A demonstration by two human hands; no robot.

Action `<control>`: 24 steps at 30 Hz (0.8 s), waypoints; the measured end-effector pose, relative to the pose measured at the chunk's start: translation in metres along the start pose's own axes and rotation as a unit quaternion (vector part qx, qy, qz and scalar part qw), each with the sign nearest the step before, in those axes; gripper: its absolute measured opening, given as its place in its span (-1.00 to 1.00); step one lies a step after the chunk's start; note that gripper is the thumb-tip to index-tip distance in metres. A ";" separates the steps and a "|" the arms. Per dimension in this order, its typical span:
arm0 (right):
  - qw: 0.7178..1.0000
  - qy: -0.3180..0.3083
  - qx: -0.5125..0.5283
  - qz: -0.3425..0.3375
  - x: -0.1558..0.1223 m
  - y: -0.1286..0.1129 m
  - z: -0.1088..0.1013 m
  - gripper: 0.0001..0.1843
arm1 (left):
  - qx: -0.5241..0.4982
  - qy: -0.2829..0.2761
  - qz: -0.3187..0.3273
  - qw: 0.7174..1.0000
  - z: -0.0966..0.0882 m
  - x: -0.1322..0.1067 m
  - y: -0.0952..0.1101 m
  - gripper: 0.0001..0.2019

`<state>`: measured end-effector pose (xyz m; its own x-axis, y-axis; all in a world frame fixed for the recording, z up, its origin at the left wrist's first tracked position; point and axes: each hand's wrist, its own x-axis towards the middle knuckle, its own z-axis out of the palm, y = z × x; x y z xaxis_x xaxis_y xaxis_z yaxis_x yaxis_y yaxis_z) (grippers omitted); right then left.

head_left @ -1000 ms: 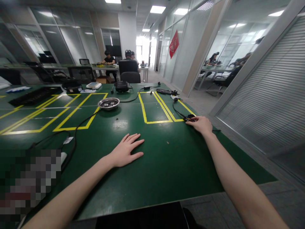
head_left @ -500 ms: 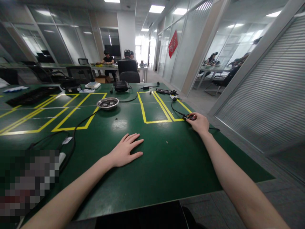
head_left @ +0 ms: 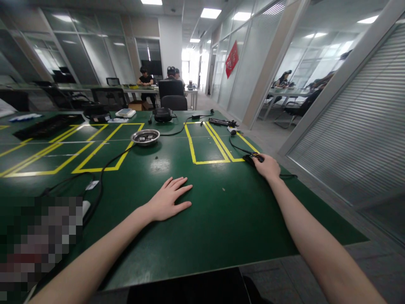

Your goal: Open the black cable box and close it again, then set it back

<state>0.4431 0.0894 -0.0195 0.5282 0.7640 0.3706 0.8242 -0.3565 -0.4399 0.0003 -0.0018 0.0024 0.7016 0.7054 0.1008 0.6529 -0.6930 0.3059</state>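
My left hand [head_left: 171, 198] lies palm down on the green table [head_left: 209, 232], its fingers spread and nothing in it. Out to the right, my right hand [head_left: 268, 166] has its fingers closed around a small black device [head_left: 249, 159] with some yellow showing on top. My fingers cover part of the device, so its exact kind is unclear. It is at the near end of a yellow tape outline. A black cable [head_left: 236, 147] runs from it to a round black end, and another dark cable [head_left: 288, 175] shows behind my wrist.
A steel bowl [head_left: 145, 137] with small metal parts stands left of centre. Behind it are a black case [head_left: 163, 114] and a black folded stand [head_left: 223, 122]. A long black tray [head_left: 47, 126] lies at the left. Black cable [head_left: 103, 177] crosses the table. People sit at farther tables.
The black device in my right hand has tipped slightly, showing more of its dark underside or base. My left hand stays put on the table. The whole view has shifted slightly.
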 end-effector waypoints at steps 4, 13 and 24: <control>0.999 -0.043 -0.005 -0.025 -0.006 -0.016 0.001 -0.50 | -0.006 0.000 0.004 1.000 -0.001 0.000 0.002 -0.39; 0.929 -0.212 0.160 -0.259 -0.075 -0.083 -0.003 -0.56 | -0.022 0.021 -0.005 1.000 -0.003 -0.002 0.006 -0.39; 0.699 -0.343 0.287 -0.559 -0.162 -0.131 -0.036 -0.58 | -0.087 0.111 0.071 0.987 -0.008 -0.003 0.019 -0.47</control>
<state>0.2564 -0.0067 0.0074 -0.7631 0.5414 0.3528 0.3228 0.7923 -0.5177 0.0080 -0.0161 0.0152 0.6890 0.6324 0.3540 0.4803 -0.7643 0.4303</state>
